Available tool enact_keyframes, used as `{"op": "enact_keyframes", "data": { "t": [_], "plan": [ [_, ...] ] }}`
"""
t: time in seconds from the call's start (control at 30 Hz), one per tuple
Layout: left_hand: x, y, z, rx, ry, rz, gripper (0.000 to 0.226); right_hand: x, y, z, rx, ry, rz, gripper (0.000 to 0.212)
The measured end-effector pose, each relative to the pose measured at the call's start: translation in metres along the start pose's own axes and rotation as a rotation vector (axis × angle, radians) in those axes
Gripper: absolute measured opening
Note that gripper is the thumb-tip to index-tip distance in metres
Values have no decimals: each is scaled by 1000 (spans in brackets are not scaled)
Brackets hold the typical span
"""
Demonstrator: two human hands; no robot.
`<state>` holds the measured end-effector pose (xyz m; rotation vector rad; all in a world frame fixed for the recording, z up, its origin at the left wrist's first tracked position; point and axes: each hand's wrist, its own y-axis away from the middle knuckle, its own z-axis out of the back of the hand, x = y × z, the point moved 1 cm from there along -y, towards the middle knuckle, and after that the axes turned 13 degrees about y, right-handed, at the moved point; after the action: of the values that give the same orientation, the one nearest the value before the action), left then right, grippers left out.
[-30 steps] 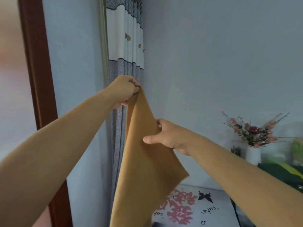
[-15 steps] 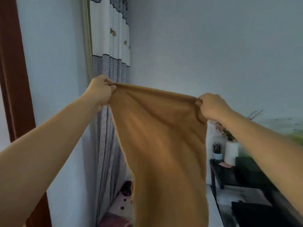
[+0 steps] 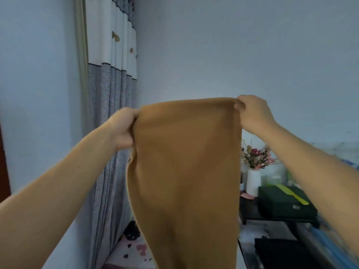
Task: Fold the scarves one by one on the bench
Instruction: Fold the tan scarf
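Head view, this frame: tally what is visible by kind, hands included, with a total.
Hands: 2, left hand and right hand, each gripping a top corner of the scarf
Scarves: 1, tan scarf, hanging spread in the air
Curtains: 1, curtain
Vases: 1, white vase with flowers
Dark cases: 1, dark case
Total: 6

No text, label, brand or number can be read anywhere. The dark case [image 3: 285, 205] on the desk [image 3: 272, 220] carries a small metal plate, possibly a badge, too blurred to read.
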<state>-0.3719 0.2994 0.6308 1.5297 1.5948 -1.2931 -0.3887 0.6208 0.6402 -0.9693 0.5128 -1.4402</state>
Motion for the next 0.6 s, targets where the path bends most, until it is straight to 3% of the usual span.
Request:
{"op": "enact_keyframes", "data": {
  "t": [0.07,0.13,0.23,0.3,0.43,0.6],
  "plan": [
    [8,10,-21,180,-107,133,44,25,7,7,77,-388,65,21],
    [15,12,-46,240,-286,68,22,49,14,12,251,-629,136,22],
    [24,1,-74,230,-395,-119,60,68,18,7,387,-721,221,24],
    [28,-4,-85,241,-404,-147,70,72,18,0,418,-747,229,20],
    [33,-17,-87,230,-502,-151,30,64,19,-11,522,-932,78,20],
    [47,-11,-86,214,-615,90,43,45,30,-24,604,-1061,-134,31]
  ]
}}
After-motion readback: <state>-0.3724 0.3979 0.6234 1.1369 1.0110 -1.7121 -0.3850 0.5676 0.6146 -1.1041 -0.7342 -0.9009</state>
